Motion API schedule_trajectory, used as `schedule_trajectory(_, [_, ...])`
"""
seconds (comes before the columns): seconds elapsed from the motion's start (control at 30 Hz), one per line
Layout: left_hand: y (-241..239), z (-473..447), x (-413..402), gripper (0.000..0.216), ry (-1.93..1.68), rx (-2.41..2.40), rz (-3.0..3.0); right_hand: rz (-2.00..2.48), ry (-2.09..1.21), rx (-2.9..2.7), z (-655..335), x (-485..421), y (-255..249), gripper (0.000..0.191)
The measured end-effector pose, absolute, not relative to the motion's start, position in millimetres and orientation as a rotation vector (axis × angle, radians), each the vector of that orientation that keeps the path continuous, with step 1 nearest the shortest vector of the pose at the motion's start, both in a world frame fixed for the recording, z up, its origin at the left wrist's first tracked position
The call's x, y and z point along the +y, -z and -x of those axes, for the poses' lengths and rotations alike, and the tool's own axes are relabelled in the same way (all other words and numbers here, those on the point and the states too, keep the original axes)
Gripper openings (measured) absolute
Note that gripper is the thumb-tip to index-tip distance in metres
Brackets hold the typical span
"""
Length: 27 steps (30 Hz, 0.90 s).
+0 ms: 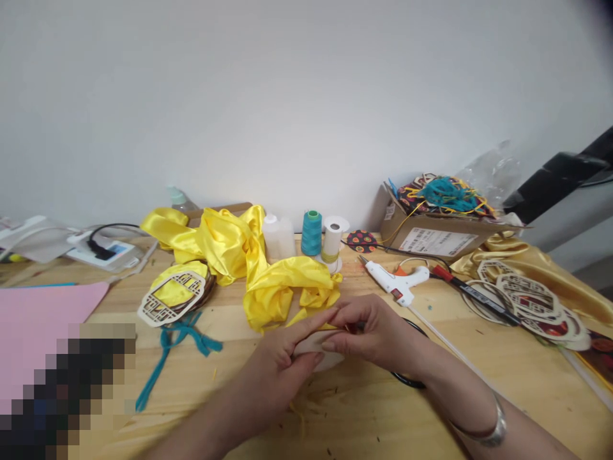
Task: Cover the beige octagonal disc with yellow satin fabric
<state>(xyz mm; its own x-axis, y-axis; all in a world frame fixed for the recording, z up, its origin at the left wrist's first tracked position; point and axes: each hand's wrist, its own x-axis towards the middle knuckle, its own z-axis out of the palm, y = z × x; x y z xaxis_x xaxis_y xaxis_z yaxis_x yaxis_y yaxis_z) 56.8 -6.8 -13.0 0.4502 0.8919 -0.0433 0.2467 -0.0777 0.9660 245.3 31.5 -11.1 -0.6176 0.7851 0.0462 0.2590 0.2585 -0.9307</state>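
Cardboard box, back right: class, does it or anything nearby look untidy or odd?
Yes: tangled teal and yellow thread heaps over the rim of the cardboard box, and the yellow satin lies crumpled in a heap.

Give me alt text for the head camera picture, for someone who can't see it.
The left hand and right hand pinch a small pale piece beside yellow satin fabric on a cluttered wooden table. Behind lie a white glue gun, a teal thread spool and a cardboard box of tangled threads.
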Motion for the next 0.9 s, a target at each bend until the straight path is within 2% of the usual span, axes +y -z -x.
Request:
schedule_trajectory(0.23, [11.5,-56.9,-7.2,0.063,-0.656,1.026,-1.697,0.864,-1.259,-2.022,-242.5,26.4,3.4,0.008])
schedule_trajectory(0.53, [11.2,-54.0,-7.1,0.072,-0.56,1.221,-1.722,0.867,-1.203,-2.032,-243.1,25.1,2.7,0.01])
schedule_trajectory(0.77, [12.9,-52.1,-11.6,0.071,-0.49,1.127,-1.747,0.947,-1.453,-2.066,-245.7,24.1,-0.5,0.028])
schedule_trajectory(0.9, [13.7,-52.0,-12.5,0.07,-0.505,1.089,-1.775,0.885,-1.516,-2.123,-244.7,24.1,1.8,0.03])
